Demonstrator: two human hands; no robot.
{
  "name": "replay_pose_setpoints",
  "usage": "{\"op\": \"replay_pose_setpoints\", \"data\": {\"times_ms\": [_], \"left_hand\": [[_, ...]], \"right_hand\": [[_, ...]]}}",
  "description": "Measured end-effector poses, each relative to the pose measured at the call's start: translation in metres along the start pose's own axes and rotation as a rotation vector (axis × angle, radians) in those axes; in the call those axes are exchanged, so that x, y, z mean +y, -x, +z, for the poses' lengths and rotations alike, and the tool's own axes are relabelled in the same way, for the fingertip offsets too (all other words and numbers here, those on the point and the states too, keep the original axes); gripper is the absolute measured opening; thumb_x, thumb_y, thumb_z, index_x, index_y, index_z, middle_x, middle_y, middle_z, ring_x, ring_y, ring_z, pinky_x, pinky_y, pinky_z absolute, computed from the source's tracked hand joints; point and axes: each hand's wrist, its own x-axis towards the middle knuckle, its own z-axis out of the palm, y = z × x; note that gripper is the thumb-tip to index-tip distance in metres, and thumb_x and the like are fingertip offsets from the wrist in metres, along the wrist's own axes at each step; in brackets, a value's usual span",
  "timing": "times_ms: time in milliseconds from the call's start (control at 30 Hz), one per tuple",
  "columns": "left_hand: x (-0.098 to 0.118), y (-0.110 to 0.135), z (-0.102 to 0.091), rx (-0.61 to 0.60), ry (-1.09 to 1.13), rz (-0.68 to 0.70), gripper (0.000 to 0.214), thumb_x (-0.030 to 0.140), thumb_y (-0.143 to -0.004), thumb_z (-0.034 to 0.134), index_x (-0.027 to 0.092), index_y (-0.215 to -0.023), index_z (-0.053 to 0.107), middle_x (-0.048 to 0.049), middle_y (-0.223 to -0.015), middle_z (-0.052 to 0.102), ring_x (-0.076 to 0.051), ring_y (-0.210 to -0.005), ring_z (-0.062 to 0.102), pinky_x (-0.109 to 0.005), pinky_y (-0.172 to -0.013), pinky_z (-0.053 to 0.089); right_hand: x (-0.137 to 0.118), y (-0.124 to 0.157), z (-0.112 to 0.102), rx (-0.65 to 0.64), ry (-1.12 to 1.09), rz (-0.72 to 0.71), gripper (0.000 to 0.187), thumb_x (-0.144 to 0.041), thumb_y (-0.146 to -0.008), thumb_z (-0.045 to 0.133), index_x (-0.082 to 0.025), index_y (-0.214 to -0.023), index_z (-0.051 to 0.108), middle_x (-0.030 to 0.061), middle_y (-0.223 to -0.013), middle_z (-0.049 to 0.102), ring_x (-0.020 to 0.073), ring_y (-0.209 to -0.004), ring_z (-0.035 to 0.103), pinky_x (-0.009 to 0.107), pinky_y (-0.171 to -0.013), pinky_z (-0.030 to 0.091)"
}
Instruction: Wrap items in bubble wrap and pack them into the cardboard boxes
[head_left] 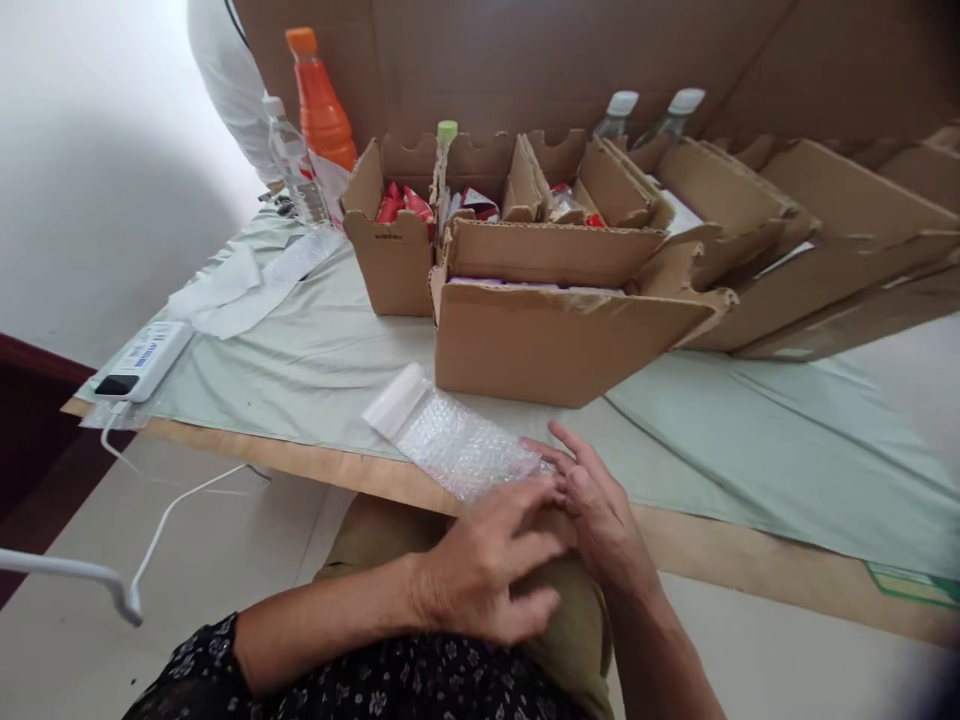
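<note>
A bubble-wrap pouch (450,440) lies on the green cloth at the table's near edge, its white folded end pointing toward the boxes. My left hand (487,570) rests over my lap just below the edge, fingers stretched toward the pouch's near end. My right hand (592,505) lies against it, fingertips touching that same end of the pouch. The fingers of both hands are extended; neither clearly grips the pouch.
Open cardboard boxes (555,320) with red packets stand beyond the pouch, more flattened cartons (825,260) to the right. An orange bottle (321,100) and clear bottle (292,160) stand back left. A white power strip (142,362) with cable sits at the left edge.
</note>
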Motion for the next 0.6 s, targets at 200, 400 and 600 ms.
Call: {"op": "replay_pose_setpoints", "data": {"times_ms": [200, 400, 600], "left_hand": [[0.004, -0.003, -0.021, 0.124, -0.094, 0.025, 0.018, 0.015, -0.085, 0.064, 0.018, -0.102, 0.07, -0.0125, -0.123, 0.074, -0.027, -0.129, 0.064, -0.052, -0.123, 0.043], [-0.069, 0.005, -0.066, 0.046, -0.669, -0.452, 0.053, 0.029, -0.089, 0.067, 0.011, -0.138, 0.06, -0.0262, -0.143, 0.062, -0.042, -0.133, 0.058, -0.063, -0.111, 0.047], [-0.102, 0.008, -0.112, 0.105, -0.529, -0.823, 0.028, 0.027, -0.083, 0.055, 0.019, -0.105, 0.071, -0.0101, -0.095, 0.076, -0.03, -0.096, 0.069, -0.047, -0.095, 0.052]], "right_hand": [[0.001, 0.001, -0.01, 0.038, 0.185, 0.007, 0.085, -0.055, -0.083, 0.074, -0.02, -0.154, 0.043, 0.0204, -0.142, 0.063, 0.0244, -0.098, 0.07, 0.041, -0.084, 0.06], [0.003, 0.002, 0.006, 0.107, 0.451, -0.174, 0.049, -0.03, -0.09, 0.058, -0.021, -0.138, 0.063, 0.009, -0.113, 0.076, 0.0205, -0.087, 0.071, 0.037, -0.088, 0.059], [-0.017, 0.008, -0.031, 0.143, 0.435, -0.222, 0.033, -0.033, -0.088, 0.059, -0.02, -0.115, 0.075, 0.0071, -0.095, 0.078, 0.0205, -0.085, 0.074, 0.034, -0.083, 0.061]]}}
